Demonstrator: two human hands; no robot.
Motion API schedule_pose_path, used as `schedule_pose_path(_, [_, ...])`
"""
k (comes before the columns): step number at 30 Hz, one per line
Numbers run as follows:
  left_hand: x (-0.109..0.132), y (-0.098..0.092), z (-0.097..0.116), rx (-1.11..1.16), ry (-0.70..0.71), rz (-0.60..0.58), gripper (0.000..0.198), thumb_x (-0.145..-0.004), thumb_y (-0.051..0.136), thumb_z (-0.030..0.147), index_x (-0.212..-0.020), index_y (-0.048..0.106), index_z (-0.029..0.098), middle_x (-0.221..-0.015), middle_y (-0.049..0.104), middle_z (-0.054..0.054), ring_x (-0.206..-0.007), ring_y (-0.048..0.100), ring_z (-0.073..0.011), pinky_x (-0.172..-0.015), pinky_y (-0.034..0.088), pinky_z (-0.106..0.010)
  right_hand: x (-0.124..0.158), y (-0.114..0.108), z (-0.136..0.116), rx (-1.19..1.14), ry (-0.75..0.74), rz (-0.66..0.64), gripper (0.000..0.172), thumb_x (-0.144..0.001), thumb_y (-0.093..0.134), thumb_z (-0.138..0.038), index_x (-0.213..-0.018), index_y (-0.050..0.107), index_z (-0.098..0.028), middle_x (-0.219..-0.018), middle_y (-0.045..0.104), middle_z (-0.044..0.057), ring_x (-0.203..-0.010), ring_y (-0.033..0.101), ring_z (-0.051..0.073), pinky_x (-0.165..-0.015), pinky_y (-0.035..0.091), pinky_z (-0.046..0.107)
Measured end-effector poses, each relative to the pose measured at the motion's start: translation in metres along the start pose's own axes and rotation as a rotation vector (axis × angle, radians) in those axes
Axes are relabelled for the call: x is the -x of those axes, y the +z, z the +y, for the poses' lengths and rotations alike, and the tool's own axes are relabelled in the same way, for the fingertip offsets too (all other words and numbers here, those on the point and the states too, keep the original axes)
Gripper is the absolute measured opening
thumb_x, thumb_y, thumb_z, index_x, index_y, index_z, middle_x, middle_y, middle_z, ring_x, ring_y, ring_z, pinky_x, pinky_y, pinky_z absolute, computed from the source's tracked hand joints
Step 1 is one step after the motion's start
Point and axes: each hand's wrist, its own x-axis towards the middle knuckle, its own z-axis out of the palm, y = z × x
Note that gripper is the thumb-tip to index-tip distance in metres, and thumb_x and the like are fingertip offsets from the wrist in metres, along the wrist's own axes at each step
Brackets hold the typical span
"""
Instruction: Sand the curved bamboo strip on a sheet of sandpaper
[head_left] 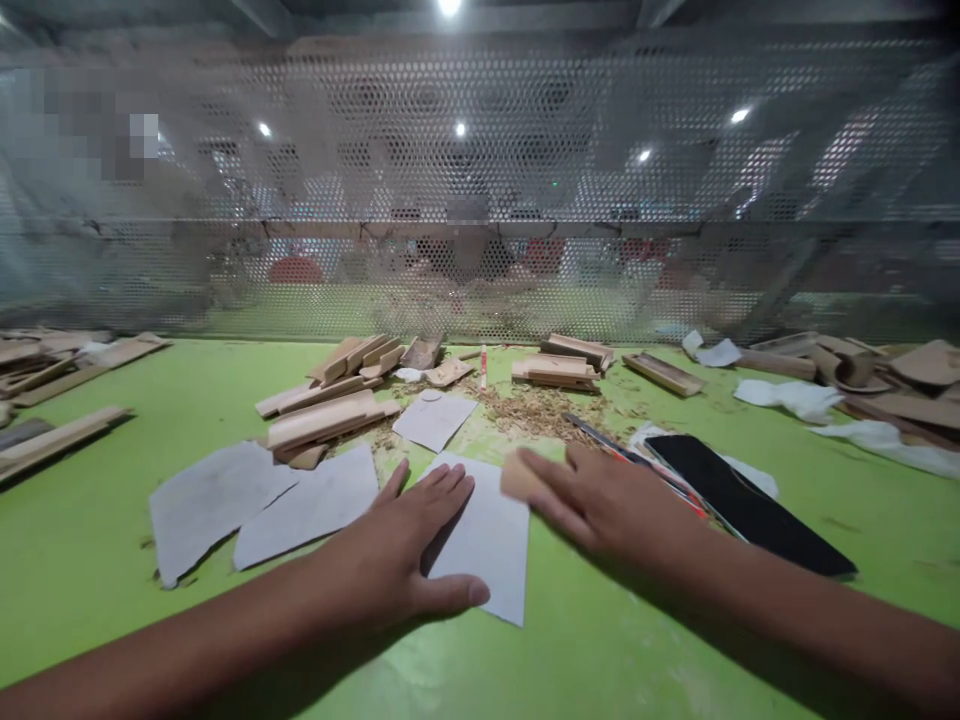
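Observation:
My left hand lies flat with its fingers spread over a white sheet of paper on the green table. Between the fingers of my right hand is a small tan wooden piece, its edges blurred. That piece is at the right edge of the sheet; I cannot tell whether it touches the paper. Two larger white sheets lie left of my left hand. A smaller paper piece rests just beyond its fingertips. Past my right hand lie a dark blade-like tool and a flat black slab.
Curved wooden strips are piled beyond the papers, with more wooden pieces at centre back. Shavings are scattered between. More wood and white tissue lie right. A perforated metal screen stands along the back.

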Motion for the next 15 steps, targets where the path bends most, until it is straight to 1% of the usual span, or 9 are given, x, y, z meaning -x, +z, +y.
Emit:
schedule_pose_path(2, [0.001, -0.001, 0.001, 0.000, 0.006, 0.000, 0.097, -0.091, 0.068, 0.063, -0.166, 0.024, 0.020, -0.170, 0.018, -0.011, -0.157, 0.016, -0.0350, -0.126, 0.000, -0.059, -0.005, -0.006, 0.005, -0.181, 0.070, 0.066, 0.059, -0.106, 0.034, -0.053, -0.152, 0.055, -0.022, -0.127, 0.067, 0.021, -0.111, 0.063, 0.037, -0.087, 0.048, 0.048])
schedule_pose_path(3, [0.001, -0.002, 0.001, -0.001, 0.007, -0.001, 0.098, -0.090, 0.069, 0.063, -0.166, 0.025, 0.020, -0.169, 0.018, -0.012, -0.157, 0.016, -0.0353, -0.126, 0.000, -0.059, -0.007, -0.009, 0.005, -0.362, 0.100, 0.049, 0.061, -0.105, 0.035, -0.056, -0.150, 0.057, -0.021, -0.126, 0.068, 0.020, -0.109, 0.062, 0.035, -0.087, 0.049, 0.046])
schedule_pose_path(4, [0.002, -0.002, 0.001, -0.003, 0.008, 0.002, 0.098, -0.090, 0.069, 0.064, -0.166, 0.025, 0.019, -0.169, 0.019, -0.012, -0.157, 0.017, -0.0355, -0.126, 0.000, -0.060, -0.007, -0.013, 0.003, -0.597, 0.142, -0.002, 0.063, -0.104, 0.034, -0.060, -0.147, 0.059, -0.021, -0.117, 0.070, 0.017, -0.098, 0.064, 0.031, -0.080, 0.051, 0.041])
schedule_pose_path(5, [0.002, -0.002, 0.000, -0.003, 0.012, 0.011, 0.098, -0.090, 0.069, 0.065, -0.166, 0.025, 0.019, -0.169, 0.019, -0.013, -0.157, 0.017, -0.0358, -0.126, -0.001, -0.060, -0.005, -0.017, 0.000, -0.865, 0.201, -0.088, 0.066, -0.102, 0.033, -0.065, -0.143, 0.062, -0.021, -0.102, 0.070, 0.013, -0.081, 0.061, 0.024, -0.068, 0.050, 0.034])
schedule_pose_path(6, [0.002, -0.002, 0.000, 0.000, 0.017, 0.021, 0.098, -0.090, 0.068, 0.065, -0.166, 0.026, 0.020, -0.169, 0.020, -0.013, -0.157, 0.018, -0.0363, -0.126, -0.002, -0.061, -0.003, -0.020, -0.004, -1.136, 0.270, -0.196, 0.067, -0.101, 0.033, -0.068, -0.138, 0.064, -0.022, -0.085, 0.064, 0.007, -0.063, 0.052, 0.018, -0.055, 0.042, 0.027])
schedule_pose_path(7, [0.002, -0.001, 0.000, 0.005, 0.021, 0.030, 0.097, -0.090, 0.068, 0.066, -0.165, 0.027, 0.021, -0.169, 0.021, -0.013, -0.157, 0.018, -0.0369, -0.125, -0.002, -0.062, -0.001, -0.022, -0.008, -1.384, 0.331, -0.313, 0.067, -0.100, 0.033, -0.070, -0.134, 0.065, -0.022, -0.074, 0.054, 0.002, -0.053, 0.038, 0.013, -0.047, 0.031, 0.021])
schedule_pose_path(9, [0.003, 0.000, -0.001, 0.016, 0.020, 0.032, 0.099, -0.090, 0.068, 0.067, -0.165, 0.027, 0.019, -0.169, 0.021, -0.014, -0.156, 0.018, -0.0378, -0.125, -0.002, -0.062, 0.004, -0.024, -0.015, -1.752, 0.382, -0.506, 0.061, -0.099, 0.037, -0.068, -0.126, 0.065, -0.021, -0.069, 0.037, -0.004, -0.051, 0.020, 0.010, -0.044, 0.015, 0.017])
schedule_pose_path(12, [0.003, 0.000, -0.001, 0.017, 0.026, 0.022, 0.101, -0.090, 0.068, 0.068, -0.166, 0.024, 0.016, -0.169, 0.020, -0.015, -0.157, 0.016, -0.0380, -0.125, -0.004, -0.062, 0.007, -0.024, -0.019, -1.993, 0.353, -0.663, 0.056, -0.098, 0.043, -0.063, -0.117, 0.066, -0.016, -0.072, 0.032, -0.004, -0.054, 0.015, 0.008, -0.045, 0.010, 0.015])
schedule_pose_path(15, [0.003, 0.000, -0.001, 0.021, 0.038, 0.026, 0.100, -0.091, 0.067, 0.067, -0.167, 0.021, 0.021, -0.170, 0.021, -0.013, -0.157, 0.015, -0.0380, -0.124, -0.005, -0.063, 0.009, -0.023, -0.018, -2.055, 0.348, -0.744, 0.060, -0.097, 0.043, -0.063, -0.122, 0.066, -0.013, -0.072, 0.033, -0.004, -0.053, 0.014, 0.007, -0.044, 0.011, 0.014])
